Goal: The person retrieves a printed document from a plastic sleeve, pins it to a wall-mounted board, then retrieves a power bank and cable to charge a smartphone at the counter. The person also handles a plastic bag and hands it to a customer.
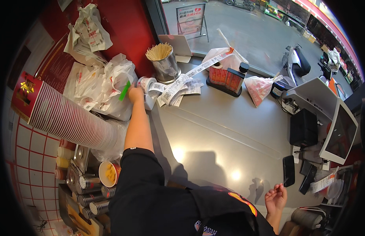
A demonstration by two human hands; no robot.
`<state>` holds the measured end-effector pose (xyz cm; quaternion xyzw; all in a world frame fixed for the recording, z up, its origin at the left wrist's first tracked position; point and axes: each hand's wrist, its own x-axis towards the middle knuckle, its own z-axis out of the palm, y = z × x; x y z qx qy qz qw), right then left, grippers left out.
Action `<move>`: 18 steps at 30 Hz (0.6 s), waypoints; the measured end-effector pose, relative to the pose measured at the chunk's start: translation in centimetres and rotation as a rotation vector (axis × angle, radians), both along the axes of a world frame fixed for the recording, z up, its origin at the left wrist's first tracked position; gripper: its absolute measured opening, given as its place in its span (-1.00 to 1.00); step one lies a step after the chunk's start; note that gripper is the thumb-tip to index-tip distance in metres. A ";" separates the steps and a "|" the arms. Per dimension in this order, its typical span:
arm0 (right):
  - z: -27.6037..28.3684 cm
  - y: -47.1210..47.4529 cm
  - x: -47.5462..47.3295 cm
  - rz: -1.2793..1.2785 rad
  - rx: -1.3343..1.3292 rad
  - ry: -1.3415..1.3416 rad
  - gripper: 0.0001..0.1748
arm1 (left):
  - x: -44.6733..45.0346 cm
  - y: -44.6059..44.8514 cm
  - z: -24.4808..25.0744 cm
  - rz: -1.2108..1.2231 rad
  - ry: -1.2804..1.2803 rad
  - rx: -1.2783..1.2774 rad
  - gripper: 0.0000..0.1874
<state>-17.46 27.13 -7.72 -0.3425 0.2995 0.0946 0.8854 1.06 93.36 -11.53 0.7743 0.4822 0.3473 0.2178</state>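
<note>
My left hand (136, 93) is stretched out to the far left of the counter. It is beside a white label or tape roll (146, 85) and a heap of white plastic bags (110, 79). A bright green strip (124, 91) shows right at its fingers, which are partly hidden, so whether they grip it is unclear. My right hand (276, 197) is raised near the counter's front edge, fingers curled, just below a black phone (288, 171). Something thin may stick up from its fingertips, too small to make out.
Printed receipts (173, 93) lie by a metal canister of wooden skewers (167, 66). A tall stack of paper buckets (73, 118) leans at left, above a tub of food (108, 174) and shakers (92, 191). Tied bags (259, 88) and a screen (340, 132) stand right.
</note>
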 end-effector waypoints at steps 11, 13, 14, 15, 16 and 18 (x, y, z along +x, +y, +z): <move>-0.5 -0.3 -1.0 -0.014 -0.010 -0.011 -0.96 | 2.3 3.3 -4.0 0.008 -0.114 -0.004 -0.82; -0.8 -0.4 -1.3 -0.023 0.015 0.000 -0.97 | 2.1 4.9 -5.0 -0.047 0.041 0.192 -0.75; -0.8 -0.5 -1.6 -0.071 0.020 0.005 -0.97 | 2.0 5.3 -5.3 -0.045 0.032 0.168 -0.72; -0.9 -0.7 -1.8 -0.076 0.038 -0.011 -0.96 | 1.7 5.4 -5.2 -0.151 -0.007 0.151 -0.71; -1.0 -1.0 -2.1 -0.048 0.046 -0.058 -0.95 | 1.2 4.7 -5.1 -0.291 -0.062 0.229 -0.72; -1.2 -1.5 -2.4 -0.052 0.025 -0.025 -0.91 | 0.4 1.5 -2.9 -0.432 -0.139 0.305 -0.72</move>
